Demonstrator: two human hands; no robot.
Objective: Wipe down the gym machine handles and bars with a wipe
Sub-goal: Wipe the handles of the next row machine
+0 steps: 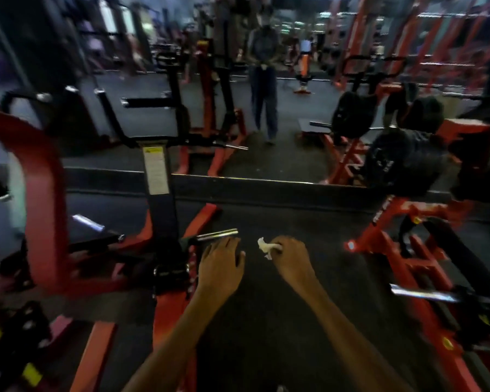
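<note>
Crumpled white wipe (pixel 267 247) is being pinched by the right hand (pixel 290 257); left hand (pixel 220 263), fingers spread, is hovering just below the shiny chrome bar (pixel 217 234), seemingly not yet wiped

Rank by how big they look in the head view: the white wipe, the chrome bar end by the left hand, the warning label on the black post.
1. Warning label, largest.
2. Chrome bar end.
3. White wipe, smallest, partly hidden in the right hand.
</note>
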